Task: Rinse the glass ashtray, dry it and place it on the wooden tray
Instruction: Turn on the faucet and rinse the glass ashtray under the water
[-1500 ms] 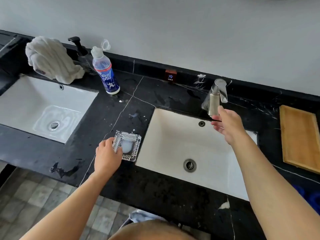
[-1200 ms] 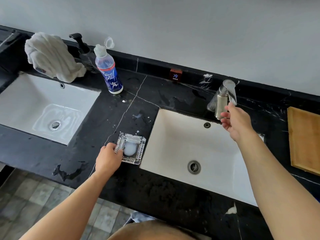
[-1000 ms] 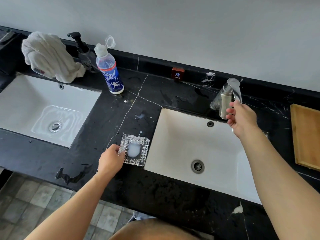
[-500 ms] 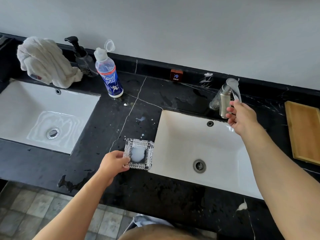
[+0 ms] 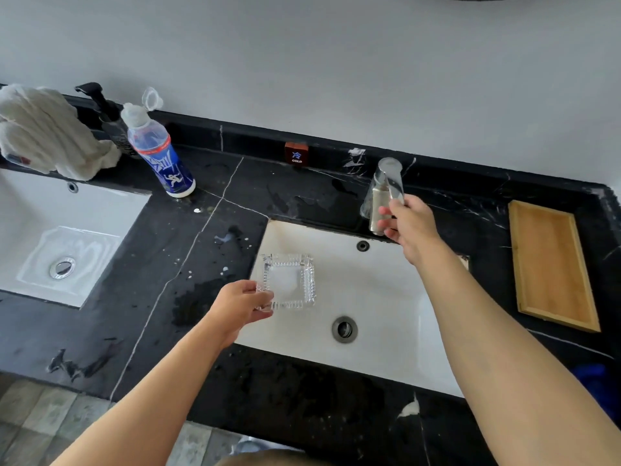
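Observation:
My left hand (image 5: pixel 240 304) grips the near left corner of the square cut-glass ashtray (image 5: pixel 292 280), which has white foam in its hollow. The ashtray hangs level over the left part of the right sink (image 5: pixel 386 297). My right hand (image 5: pixel 408 223) is closed on the lever of the steel faucet (image 5: pixel 384 186) behind that sink. No water stream shows. The wooden tray (image 5: pixel 551 264) lies bare on the black counter at the far right. A white towel (image 5: pixel 47 132) is bunched at the back left.
A blue detergent bottle (image 5: pixel 161 156) with its cap flipped open stands beside a black pump dispenser (image 5: pixel 104 109). A second sink (image 5: pixel 60 243) holding water is at the left. White drops and wet patches mark the black counter (image 5: pixel 188 250) between the sinks.
My left hand has lifted the ashtray off the counter and carried it right, over the right sink. My right hand reached the faucet lever and stays on it.

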